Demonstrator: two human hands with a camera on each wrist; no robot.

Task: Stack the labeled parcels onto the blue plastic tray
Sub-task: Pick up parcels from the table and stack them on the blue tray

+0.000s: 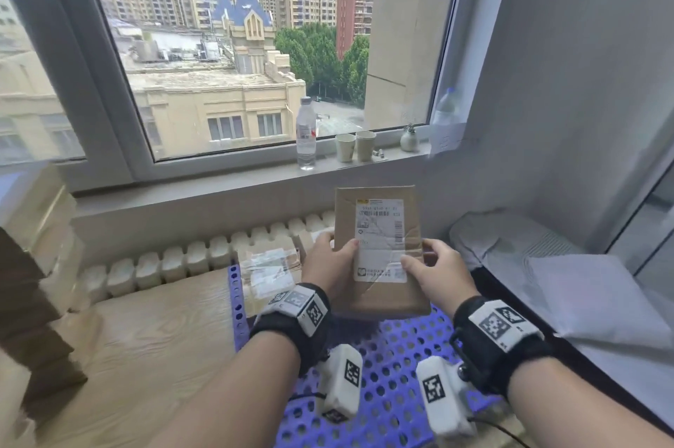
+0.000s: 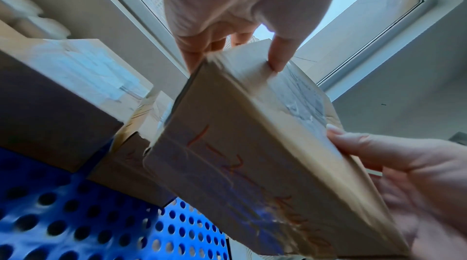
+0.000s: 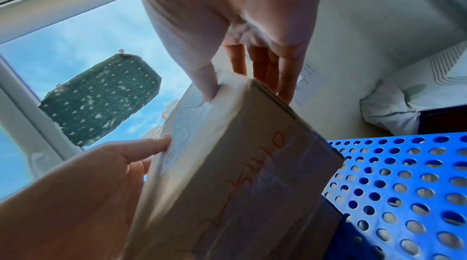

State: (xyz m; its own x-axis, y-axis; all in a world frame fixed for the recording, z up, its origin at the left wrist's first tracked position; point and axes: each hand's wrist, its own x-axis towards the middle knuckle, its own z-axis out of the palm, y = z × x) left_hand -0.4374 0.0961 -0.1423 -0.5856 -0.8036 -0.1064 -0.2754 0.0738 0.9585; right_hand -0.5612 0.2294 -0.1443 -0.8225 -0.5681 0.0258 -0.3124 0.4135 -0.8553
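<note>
**Parcel up in both hands over the blue tray**

Head view: my left hand (image 1: 324, 265) and right hand (image 1: 439, 274) each have a grip clamped on one side of a brown labeled parcel (image 1: 379, 247), thumbs on its label face. It's tilted up off the blue plastic tray (image 1: 394, 367), its near end low over the perforated surface. Behind my left hand, another taped parcel (image 1: 270, 269) already lies on the tray's far end, against the white radiator (image 1: 204, 258). The tray sits on a wooden table (image 1: 146, 345). On the windowsill: a water bottle (image 1: 305, 134), two paper cups (image 1: 355, 145), a small vase (image 1: 409, 138). White bedding (image 1: 569, 287) lies off to my right.

Left wrist view: my fingers (image 2: 194, 50) go behind the parcel's (image 2: 242, 154) far corner, thumb pressing its top edge. Red handwriting runs along the side. Two stacked boxes (image 2: 65, 100) stand just left, close by on the tray (image 2: 76, 224).

Right wrist view: thumb on the label face, fingers (image 3: 283, 76) behind the parcel (image 3: 235, 174). Blue tray (image 3: 404, 180) holes show below right.
</note>
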